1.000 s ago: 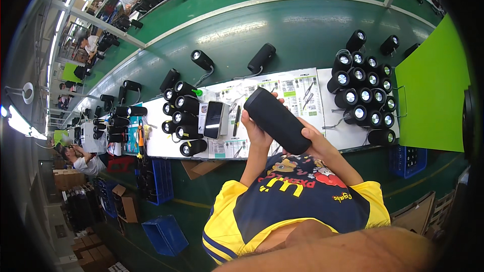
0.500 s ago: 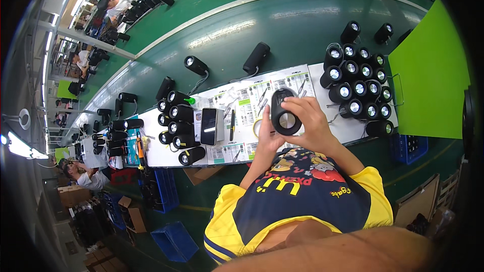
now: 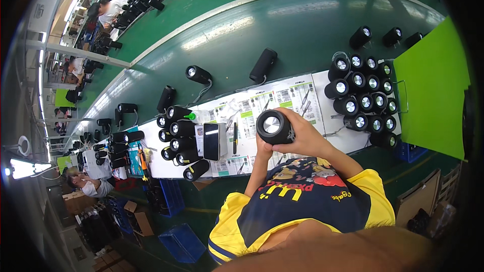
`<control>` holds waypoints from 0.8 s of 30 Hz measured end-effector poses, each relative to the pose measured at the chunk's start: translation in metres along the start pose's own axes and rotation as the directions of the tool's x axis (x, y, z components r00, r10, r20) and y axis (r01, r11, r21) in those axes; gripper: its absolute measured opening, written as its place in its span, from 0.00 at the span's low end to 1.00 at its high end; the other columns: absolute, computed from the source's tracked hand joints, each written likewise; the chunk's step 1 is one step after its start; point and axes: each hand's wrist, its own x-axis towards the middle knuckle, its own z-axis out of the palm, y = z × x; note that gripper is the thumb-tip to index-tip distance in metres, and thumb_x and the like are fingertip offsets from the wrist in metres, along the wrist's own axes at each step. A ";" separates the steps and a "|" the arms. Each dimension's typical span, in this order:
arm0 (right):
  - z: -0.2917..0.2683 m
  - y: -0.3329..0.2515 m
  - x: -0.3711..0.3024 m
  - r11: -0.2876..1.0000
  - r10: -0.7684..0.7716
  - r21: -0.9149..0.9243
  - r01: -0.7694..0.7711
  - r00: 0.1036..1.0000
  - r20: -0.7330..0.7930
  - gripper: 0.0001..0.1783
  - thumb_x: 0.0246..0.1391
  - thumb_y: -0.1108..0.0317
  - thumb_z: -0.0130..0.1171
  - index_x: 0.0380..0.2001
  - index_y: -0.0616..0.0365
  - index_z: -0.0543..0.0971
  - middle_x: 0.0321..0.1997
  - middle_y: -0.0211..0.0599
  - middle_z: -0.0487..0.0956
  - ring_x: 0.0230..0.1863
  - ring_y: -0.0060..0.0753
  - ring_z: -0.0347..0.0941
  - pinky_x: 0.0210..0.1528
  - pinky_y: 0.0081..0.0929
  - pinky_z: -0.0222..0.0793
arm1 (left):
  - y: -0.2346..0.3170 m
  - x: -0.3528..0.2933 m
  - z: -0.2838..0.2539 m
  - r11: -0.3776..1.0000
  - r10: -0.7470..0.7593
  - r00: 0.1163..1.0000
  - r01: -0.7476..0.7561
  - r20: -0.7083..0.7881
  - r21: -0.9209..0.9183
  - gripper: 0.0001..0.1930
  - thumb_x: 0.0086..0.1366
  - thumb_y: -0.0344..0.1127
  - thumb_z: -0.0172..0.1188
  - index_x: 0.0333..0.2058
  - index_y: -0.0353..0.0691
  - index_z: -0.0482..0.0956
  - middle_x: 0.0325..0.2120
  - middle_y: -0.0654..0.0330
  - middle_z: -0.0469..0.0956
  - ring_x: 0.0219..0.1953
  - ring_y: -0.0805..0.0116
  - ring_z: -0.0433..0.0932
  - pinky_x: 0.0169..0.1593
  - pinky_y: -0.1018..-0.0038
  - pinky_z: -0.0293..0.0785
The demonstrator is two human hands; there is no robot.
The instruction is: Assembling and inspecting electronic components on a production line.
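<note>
Both hands hold one black cylinder speaker (image 3: 275, 127) above the paper-covered table (image 3: 302, 95), the right hand (image 3: 302, 138) wrapped around its body and the left hand (image 3: 262, 146) supporting below, so its round end faces up to the eyes.

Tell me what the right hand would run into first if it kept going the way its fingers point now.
The right hand wraps the black cylindrical speaker, fingers pointing to the person's left. Past the speaker, the dark phone-like device on the white paper sheets probably comes first, though depth is unclear.
</note>
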 end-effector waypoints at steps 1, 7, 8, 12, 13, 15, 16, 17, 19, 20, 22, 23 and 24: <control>0.000 0.012 0.007 1.000 -0.008 0.026 0.008 1.000 0.011 0.45 0.32 0.60 0.70 0.54 0.62 0.60 0.52 0.47 0.68 0.54 0.42 0.66 0.55 0.31 0.60 | -0.008 0.008 -0.005 1.000 -0.005 1.000 0.005 -0.004 -0.004 0.56 0.37 0.73 0.59 0.55 0.31 0.56 0.51 0.54 0.63 0.54 0.64 0.64 0.57 0.69 0.60; -0.018 0.121 0.075 0.981 0.143 -0.061 -0.184 0.900 -0.412 0.41 0.26 0.63 0.73 0.47 0.62 0.65 0.42 0.44 0.73 0.43 0.37 0.72 0.47 0.28 0.67 | -0.044 0.095 -0.029 0.345 0.144 0.986 -0.130 0.084 0.930 0.32 0.56 0.44 0.57 0.55 0.36 0.59 0.50 0.48 0.59 0.53 0.49 0.58 0.56 0.58 0.52; -0.023 0.149 0.089 0.980 0.148 -0.038 -0.194 0.848 -0.509 0.40 0.27 0.66 0.72 0.46 0.61 0.64 0.41 0.43 0.73 0.43 0.38 0.72 0.46 0.29 0.67 | -0.060 0.110 -0.040 0.309 0.142 0.990 -0.070 0.026 0.948 0.33 0.53 0.41 0.61 0.54 0.36 0.59 0.50 0.48 0.59 0.53 0.49 0.58 0.56 0.60 0.54; -0.056 0.210 0.145 0.967 0.112 -0.035 -0.252 0.545 -0.831 0.39 0.31 0.66 0.70 0.49 0.57 0.61 0.44 0.47 0.72 0.45 0.47 0.71 0.46 0.35 0.66 | -0.112 0.172 -0.082 0.334 0.079 0.991 0.079 -0.111 0.939 0.39 0.46 0.46 0.66 0.54 0.34 0.58 0.51 0.46 0.59 0.53 0.48 0.60 0.54 0.63 0.60; -0.066 0.224 0.153 0.955 0.116 -0.052 -0.294 0.525 -0.843 0.39 0.32 0.64 0.69 0.49 0.56 0.61 0.45 0.48 0.71 0.46 0.49 0.70 0.46 0.37 0.65 | -0.120 0.186 -0.085 0.367 0.051 0.991 0.098 -0.125 0.925 0.40 0.45 0.47 0.66 0.54 0.34 0.58 0.52 0.46 0.59 0.53 0.49 0.61 0.54 0.63 0.61; -0.079 0.241 0.163 0.919 0.161 -0.058 -0.390 0.507 -0.847 0.39 0.33 0.63 0.68 0.50 0.56 0.61 0.46 0.49 0.71 0.46 0.51 0.69 0.46 0.39 0.65 | -0.134 0.210 -0.085 0.406 -0.073 0.990 0.143 -0.124 0.903 0.40 0.43 0.47 0.67 0.53 0.36 0.61 0.49 0.47 0.65 0.52 0.51 0.64 0.53 0.63 0.62; -0.081 0.243 0.163 0.935 0.129 -0.058 -0.351 0.488 -0.863 0.39 0.33 0.62 0.67 0.50 0.55 0.61 0.46 0.47 0.71 0.47 0.52 0.68 0.46 0.39 0.65 | -0.139 0.218 -0.084 0.382 -0.145 0.982 0.168 -0.121 0.909 0.40 0.42 0.47 0.67 0.53 0.38 0.61 0.48 0.48 0.67 0.51 0.51 0.65 0.52 0.63 0.63; -0.081 0.244 0.165 0.919 0.167 -0.049 -0.390 0.499 -0.850 0.40 0.33 0.62 0.67 0.51 0.55 0.61 0.47 0.46 0.70 0.48 0.51 0.67 0.48 0.38 0.63 | -0.143 0.220 -0.084 0.490 -0.093 0.983 0.186 -0.161 0.852 0.38 0.40 0.48 0.68 0.50 0.38 0.66 0.43 0.48 0.72 0.46 0.52 0.71 0.49 0.64 0.67; -0.080 0.239 0.164 0.874 0.085 -0.192 -0.446 0.529 -0.845 0.43 0.32 0.62 0.67 0.54 0.54 0.58 0.52 0.45 0.66 0.57 0.49 0.59 0.55 0.42 0.56 | -0.142 0.220 -0.078 0.556 -0.124 0.968 0.249 -0.217 0.793 0.38 0.39 0.48 0.68 0.49 0.38 0.67 0.41 0.48 0.74 0.45 0.53 0.73 0.48 0.65 0.68; -0.073 0.235 0.163 0.795 -0.020 -0.345 -0.499 0.547 -0.837 0.46 0.32 0.62 0.66 0.57 0.53 0.56 0.57 0.47 0.60 0.62 0.48 0.51 0.58 0.48 0.50 | -0.140 0.216 -0.075 0.611 -0.160 0.947 0.316 -0.278 0.726 0.37 0.38 0.48 0.69 0.48 0.37 0.69 0.40 0.48 0.75 0.43 0.54 0.75 0.47 0.66 0.69; -0.054 0.205 0.159 0.761 -0.155 -0.489 -0.428 0.612 -0.776 0.46 0.32 0.64 0.64 0.58 0.52 0.55 0.60 0.48 0.54 0.64 0.50 0.46 0.59 0.50 0.46 | -0.123 0.207 -0.068 0.646 -0.114 0.916 0.363 -0.385 0.671 0.36 0.35 0.48 0.70 0.45 0.37 0.72 0.37 0.48 0.77 0.40 0.56 0.77 0.45 0.67 0.71; -0.051 0.193 0.154 0.788 -0.208 -0.560 -0.255 0.746 -0.633 0.46 0.31 0.66 0.63 0.58 0.52 0.55 0.61 0.48 0.54 0.65 0.50 0.45 0.60 0.50 0.43 | -0.107 0.201 -0.064 0.645 -0.115 0.936 0.325 -0.333 0.692 0.36 0.35 0.48 0.70 0.44 0.37 0.73 0.37 0.48 0.77 0.40 0.57 0.77 0.45 0.68 0.71; -0.039 0.181 0.144 0.738 -0.255 -0.652 -0.172 0.824 -0.506 0.48 0.30 0.67 0.64 0.59 0.51 0.55 0.62 0.46 0.55 0.65 0.49 0.46 0.61 0.46 0.43 | -0.082 0.195 -0.055 0.642 -0.118 0.954 0.285 -0.276 0.712 0.35 0.35 0.48 0.69 0.44 0.37 0.73 0.37 0.48 0.77 0.40 0.58 0.77 0.45 0.69 0.71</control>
